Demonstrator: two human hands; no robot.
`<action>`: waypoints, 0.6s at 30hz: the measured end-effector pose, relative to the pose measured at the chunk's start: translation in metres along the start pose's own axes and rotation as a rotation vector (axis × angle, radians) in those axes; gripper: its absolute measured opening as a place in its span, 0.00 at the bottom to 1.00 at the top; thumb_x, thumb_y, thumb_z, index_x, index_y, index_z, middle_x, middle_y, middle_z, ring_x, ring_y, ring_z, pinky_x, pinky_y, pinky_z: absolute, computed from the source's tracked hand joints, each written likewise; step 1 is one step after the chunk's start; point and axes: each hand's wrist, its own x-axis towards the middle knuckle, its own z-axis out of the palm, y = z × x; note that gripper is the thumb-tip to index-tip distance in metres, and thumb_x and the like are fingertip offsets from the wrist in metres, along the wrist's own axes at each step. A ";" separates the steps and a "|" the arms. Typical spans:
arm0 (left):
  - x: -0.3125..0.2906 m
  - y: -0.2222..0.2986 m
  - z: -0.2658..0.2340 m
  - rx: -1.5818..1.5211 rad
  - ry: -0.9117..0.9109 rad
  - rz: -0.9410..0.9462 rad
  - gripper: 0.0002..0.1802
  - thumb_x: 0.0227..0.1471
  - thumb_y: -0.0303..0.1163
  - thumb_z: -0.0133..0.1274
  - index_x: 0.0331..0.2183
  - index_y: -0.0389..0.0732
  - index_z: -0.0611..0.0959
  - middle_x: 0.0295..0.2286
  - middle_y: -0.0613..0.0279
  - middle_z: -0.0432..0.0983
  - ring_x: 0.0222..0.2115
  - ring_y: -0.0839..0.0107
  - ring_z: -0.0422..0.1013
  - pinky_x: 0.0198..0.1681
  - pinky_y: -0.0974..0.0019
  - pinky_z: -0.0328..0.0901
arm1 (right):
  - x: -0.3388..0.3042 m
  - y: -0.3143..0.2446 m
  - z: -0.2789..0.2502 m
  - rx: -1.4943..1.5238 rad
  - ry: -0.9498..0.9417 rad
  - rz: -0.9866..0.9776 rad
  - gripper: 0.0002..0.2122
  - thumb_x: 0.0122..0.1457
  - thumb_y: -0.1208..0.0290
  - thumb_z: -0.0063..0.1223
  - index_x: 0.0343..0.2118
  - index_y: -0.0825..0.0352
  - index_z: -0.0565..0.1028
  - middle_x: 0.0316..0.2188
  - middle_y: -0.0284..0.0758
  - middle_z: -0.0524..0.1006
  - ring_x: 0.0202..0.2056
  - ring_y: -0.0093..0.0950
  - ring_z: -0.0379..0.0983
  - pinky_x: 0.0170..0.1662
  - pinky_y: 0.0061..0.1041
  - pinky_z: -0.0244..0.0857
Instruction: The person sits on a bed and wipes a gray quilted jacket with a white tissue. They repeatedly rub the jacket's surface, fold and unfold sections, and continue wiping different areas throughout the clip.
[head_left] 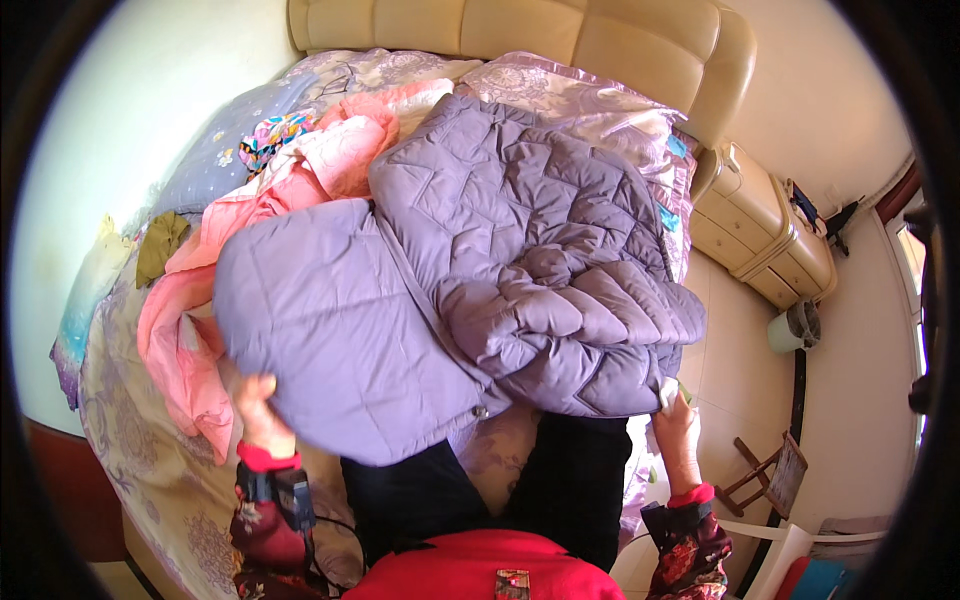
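A grey-purple padded coat [520, 240] lies spread in front of me across the bed, with zigzag quilting on its main part. A smoother panel [330, 310] reaches out to the left, and a round snap [480, 411] shows near its lower edge. My left hand [265, 415] is closed at that panel's lower left edge, thumb on top. At the coat's lower right corner my right hand [677, 425] grips the edge. Something small and white [668, 395] shows at its fingertips; I cannot make out what it is.
Pink clothing [270, 190] lies rumpled left of the coat on the patterned bed cover [130, 480]. A padded headboard [530, 25] stands behind. To the right are a cream cabinet [745, 225], a bin [793, 328], a small wooden stool [770, 475] and a white chair frame [780, 540].
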 end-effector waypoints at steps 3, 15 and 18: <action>-0.019 -0.008 -0.141 0.302 -0.402 -0.295 0.33 0.37 0.34 0.54 0.50 0.35 0.74 0.46 0.57 0.74 0.45 0.60 0.71 0.51 0.58 0.67 | 0.007 0.030 0.021 0.667 -0.025 0.311 0.14 0.54 0.74 0.51 0.44 0.70 0.71 0.29 0.39 0.76 0.28 0.32 0.76 0.31 0.31 0.71; -0.037 0.055 0.051 1.299 -1.285 -0.403 0.20 0.44 0.43 0.66 0.31 0.36 0.84 0.28 0.61 0.82 0.29 0.73 0.76 0.36 0.70 0.69 | 0.046 -0.015 -0.017 1.522 -0.066 0.597 0.18 0.57 0.63 0.42 0.48 0.66 0.72 0.27 0.32 0.71 0.24 0.22 0.66 0.22 0.22 0.62; 0.013 0.092 0.026 0.791 -0.873 -0.327 0.20 0.53 0.45 0.58 0.31 0.35 0.80 0.26 0.59 0.79 0.28 0.73 0.75 0.33 0.69 0.69 | 0.061 -0.025 -0.023 1.482 -0.201 0.584 0.24 0.62 0.47 0.44 0.46 0.67 0.71 0.25 0.31 0.73 0.19 0.22 0.69 0.20 0.19 0.62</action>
